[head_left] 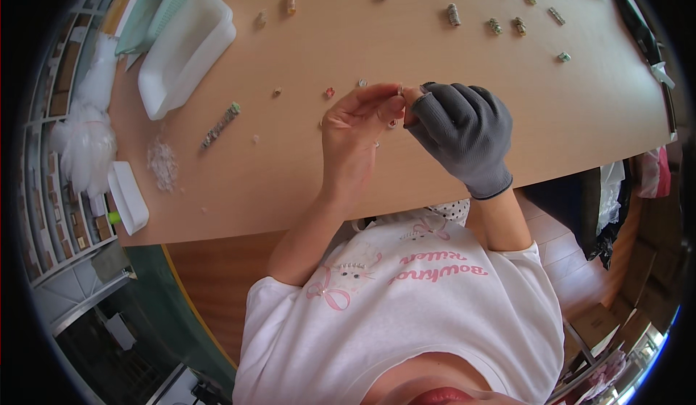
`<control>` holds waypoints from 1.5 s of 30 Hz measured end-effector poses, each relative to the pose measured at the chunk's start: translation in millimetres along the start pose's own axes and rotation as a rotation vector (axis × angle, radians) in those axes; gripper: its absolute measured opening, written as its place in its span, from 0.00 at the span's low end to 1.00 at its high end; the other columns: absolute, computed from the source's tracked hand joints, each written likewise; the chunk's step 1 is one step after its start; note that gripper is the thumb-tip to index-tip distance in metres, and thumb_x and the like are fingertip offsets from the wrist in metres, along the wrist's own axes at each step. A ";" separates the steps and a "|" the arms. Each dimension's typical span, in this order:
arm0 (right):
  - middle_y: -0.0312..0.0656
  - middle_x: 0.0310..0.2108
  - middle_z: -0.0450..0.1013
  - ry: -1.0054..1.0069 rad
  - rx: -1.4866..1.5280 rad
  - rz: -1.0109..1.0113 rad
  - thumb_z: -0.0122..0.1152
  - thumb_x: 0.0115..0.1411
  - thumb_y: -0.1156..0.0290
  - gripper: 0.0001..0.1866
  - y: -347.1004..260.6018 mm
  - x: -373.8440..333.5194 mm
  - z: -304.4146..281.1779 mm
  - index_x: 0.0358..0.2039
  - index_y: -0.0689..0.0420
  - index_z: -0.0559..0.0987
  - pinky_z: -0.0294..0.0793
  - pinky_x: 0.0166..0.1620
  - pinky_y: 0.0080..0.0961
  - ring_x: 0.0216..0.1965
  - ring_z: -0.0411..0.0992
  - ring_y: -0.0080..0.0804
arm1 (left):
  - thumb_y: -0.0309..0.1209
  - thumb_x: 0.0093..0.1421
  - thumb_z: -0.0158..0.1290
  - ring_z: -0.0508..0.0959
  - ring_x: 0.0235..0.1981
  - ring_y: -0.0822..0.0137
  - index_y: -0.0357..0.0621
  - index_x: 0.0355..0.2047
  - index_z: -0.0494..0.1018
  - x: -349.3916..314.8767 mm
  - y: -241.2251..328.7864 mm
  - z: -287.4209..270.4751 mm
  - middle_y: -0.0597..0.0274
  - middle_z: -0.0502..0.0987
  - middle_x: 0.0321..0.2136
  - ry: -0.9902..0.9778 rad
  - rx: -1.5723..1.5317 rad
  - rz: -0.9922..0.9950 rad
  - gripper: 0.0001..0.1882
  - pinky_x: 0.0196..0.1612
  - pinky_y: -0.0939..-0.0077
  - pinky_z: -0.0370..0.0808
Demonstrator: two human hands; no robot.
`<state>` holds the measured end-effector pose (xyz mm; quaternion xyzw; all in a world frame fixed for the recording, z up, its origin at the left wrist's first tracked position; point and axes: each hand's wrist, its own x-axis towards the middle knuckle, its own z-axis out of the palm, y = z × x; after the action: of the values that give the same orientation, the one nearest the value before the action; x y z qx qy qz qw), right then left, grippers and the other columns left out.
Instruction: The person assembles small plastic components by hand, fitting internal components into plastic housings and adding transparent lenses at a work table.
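Above the near half of the table, my bare left hand (pixel 357 120) and my right hand (pixel 464 133) meet at the fingertips. The right one wears a grey knit glove with bare fingertips showing. Pinched between both hands is a small pale, shiny ring-like piece (pixel 401 92), mostly covered by the fingers. Several tiny pieces lie around my hands: a red one (pixel 330 93), a brownish one (pixel 277 92) and a silvery one (pixel 362 83). Another reddish piece (pixel 392 124) shows just under my fingers. Further left rests a long stacked roll of small pieces (pixel 220 126) with a green end.
A deep white tub (pixel 187 53) and a pale green basket (pixel 148 21) stand at the far left. Near them are a heap of clear plastic bits (pixel 162 164) and a narrow white tray (pixel 129 197) at the table edge. Several short stacked rolls (pixel 454 14) are scattered across the far side.
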<state>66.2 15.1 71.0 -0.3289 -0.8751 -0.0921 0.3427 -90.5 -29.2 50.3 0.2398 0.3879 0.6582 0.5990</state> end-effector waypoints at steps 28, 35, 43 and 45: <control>0.33 0.26 0.74 0.097 0.491 0.099 0.74 0.38 0.65 0.20 -2.0 -8.8 5.4 0.35 0.48 0.80 0.70 0.28 0.29 0.25 0.74 0.32 | 0.30 0.63 0.60 0.79 0.34 0.74 0.41 0.41 0.78 -16.2 5.6 2.2 0.63 0.80 0.34 0.030 -0.366 -0.261 0.08 0.41 0.80 0.78; 0.35 0.21 0.71 -0.118 0.502 0.372 0.73 0.46 0.72 0.09 11.2 -24.3 8.6 0.29 0.52 0.81 0.69 0.27 0.25 0.22 0.73 0.32 | 0.28 0.64 0.58 0.82 0.37 0.71 0.41 0.42 0.77 -10.4 12.6 0.3 0.61 0.80 0.37 0.085 -0.253 -0.129 0.07 0.41 0.79 0.79; 0.38 0.26 0.77 -0.123 0.920 0.715 0.66 0.58 0.76 0.03 2.2 -14.2 -17.1 0.33 0.61 0.81 0.66 0.27 0.18 0.22 0.68 0.20 | 0.15 0.57 0.60 0.83 0.41 0.63 0.37 0.46 0.76 -16.8 -0.5 3.9 0.59 0.82 0.39 -0.094 0.895 0.794 0.17 0.43 0.75 0.82; 0.36 0.28 0.78 -0.127 1.006 0.741 0.64 0.60 0.75 0.04 -0.1 -8.7 -22.9 0.33 0.63 0.81 0.66 0.28 0.16 0.24 0.67 0.15 | 0.15 0.55 0.61 0.84 0.39 0.62 0.36 0.47 0.76 -15.0 1.3 7.0 0.57 0.83 0.39 -0.120 0.981 0.921 0.18 0.39 0.75 0.82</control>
<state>83.3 1.7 82.4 -0.4138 -0.6578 0.4757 0.4120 -83.3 -42.2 57.6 0.6610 0.4662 0.5795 0.0996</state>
